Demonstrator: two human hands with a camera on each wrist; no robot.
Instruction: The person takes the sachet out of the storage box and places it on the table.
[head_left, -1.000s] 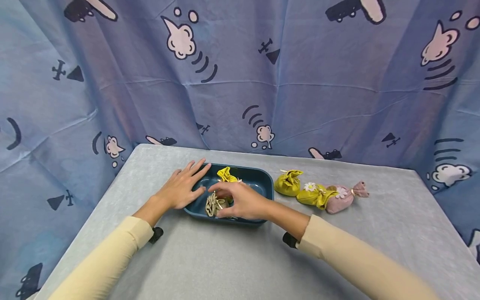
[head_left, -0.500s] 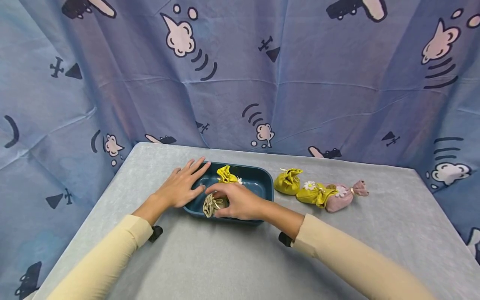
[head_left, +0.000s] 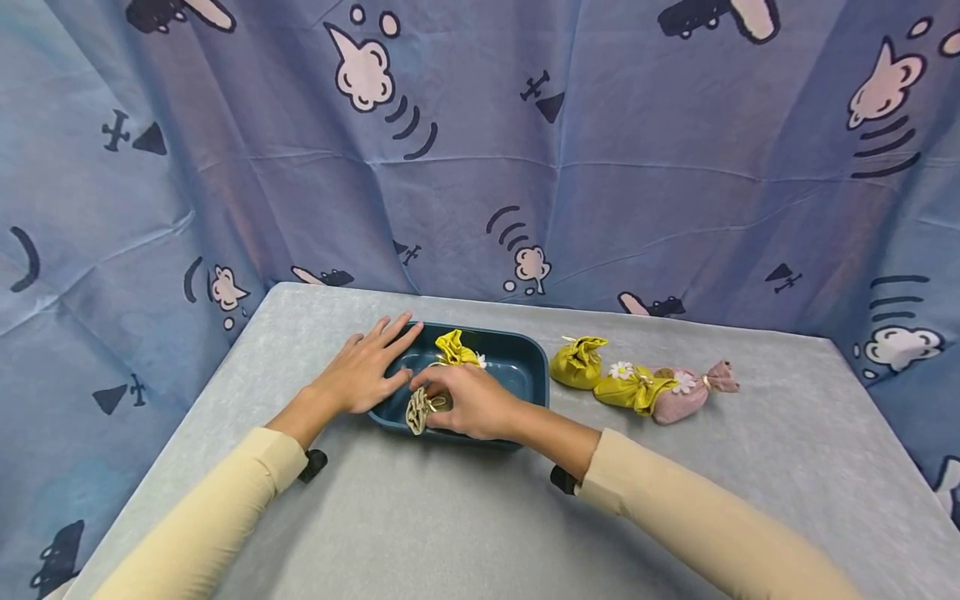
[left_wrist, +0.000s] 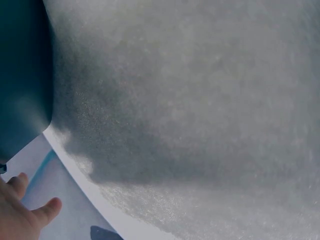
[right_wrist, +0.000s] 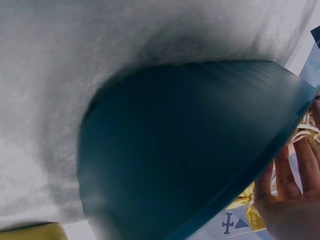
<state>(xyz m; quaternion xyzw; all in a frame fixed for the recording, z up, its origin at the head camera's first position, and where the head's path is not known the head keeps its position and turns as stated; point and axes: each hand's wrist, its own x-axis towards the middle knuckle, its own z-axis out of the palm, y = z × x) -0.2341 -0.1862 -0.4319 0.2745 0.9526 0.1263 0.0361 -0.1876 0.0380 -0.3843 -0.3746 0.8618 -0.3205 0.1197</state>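
A dark teal rectangular tray (head_left: pixel 528 367) stands on the table. My right hand (head_left: pixel 476 404) reaches into its front part and grips a small beige drawstring pouch (head_left: pixel 418 412), whose gathered neck points left and overlaps the tray's front rim. Behind that hand, a yellow pouch (head_left: pixel 454 348) with a white flower sits in the tray. My left hand (head_left: pixel 365 368) rests on the tray's left rim with fingers spread. In the right wrist view, the fingers (right_wrist: pixel 306 165) curl at the pouch's white cord beyond the tray wall.
Right of the tray stand a yellow pouch (head_left: pixel 576 363), another yellow pouch (head_left: pixel 626 392) with a white daisy, and a pink pouch (head_left: pixel 678 400) lying on its side. A blue patterned curtain (head_left: pixel 450 167) hangs behind the grey-covered table (head_left: pixel 420 533).
The right hand has shifted slightly left with the beige pouch, whose neck now lies closer to the tray's front left. The left hand stays in place on the rim.
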